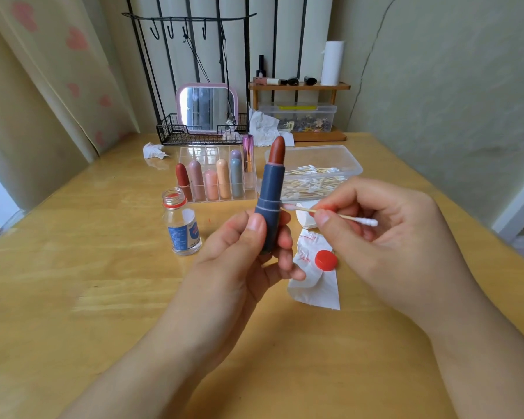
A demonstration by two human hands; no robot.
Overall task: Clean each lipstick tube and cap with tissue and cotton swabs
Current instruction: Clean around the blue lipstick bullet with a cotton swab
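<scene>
With the left hand (254, 246) gripping the lipstick (270, 204) upright above mid-surface and the right hand (372, 219) pinching a swab (324, 212) at its collar, a slip could smear the exposed bullet.

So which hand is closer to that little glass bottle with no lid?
The left hand. It holds the lipstick just right of the bottle; the right hand, pinching the cotton swab, is farther right, past the lipstick.
</scene>
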